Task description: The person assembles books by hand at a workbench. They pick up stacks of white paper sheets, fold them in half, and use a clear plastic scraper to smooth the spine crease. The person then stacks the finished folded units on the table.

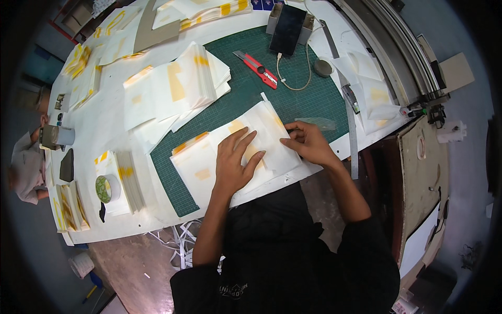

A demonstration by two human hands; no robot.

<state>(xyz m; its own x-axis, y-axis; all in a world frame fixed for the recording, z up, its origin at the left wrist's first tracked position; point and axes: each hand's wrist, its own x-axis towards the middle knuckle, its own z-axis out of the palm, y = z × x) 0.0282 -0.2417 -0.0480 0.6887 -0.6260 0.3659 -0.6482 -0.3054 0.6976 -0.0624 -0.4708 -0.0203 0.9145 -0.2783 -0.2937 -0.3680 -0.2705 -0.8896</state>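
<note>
A white paper sheet with yellow patches [209, 152] lies on the green cutting mat [246, 52], close to the table's front edge. My left hand [234, 159] rests on it with fingers spread. At the sheet's right edge, my right hand [308, 142] pinches the paper edge between thumb and fingers. A narrow white strip sticks up at the sheet's top corner. Beyond the sheet, a red utility knife [256, 69] lies on the mat. A fanned stack of similar white and yellow sheets [178, 86] sits to the upper left.
A phone [287, 30] leans on a grey stand with a cable. A metal ruler [353, 141] runs along the mat's right side, with another cutter [351, 99] beside it. A tape roll [106, 188] sits on a paper stack at left. Another person [29, 167] is at the far left.
</note>
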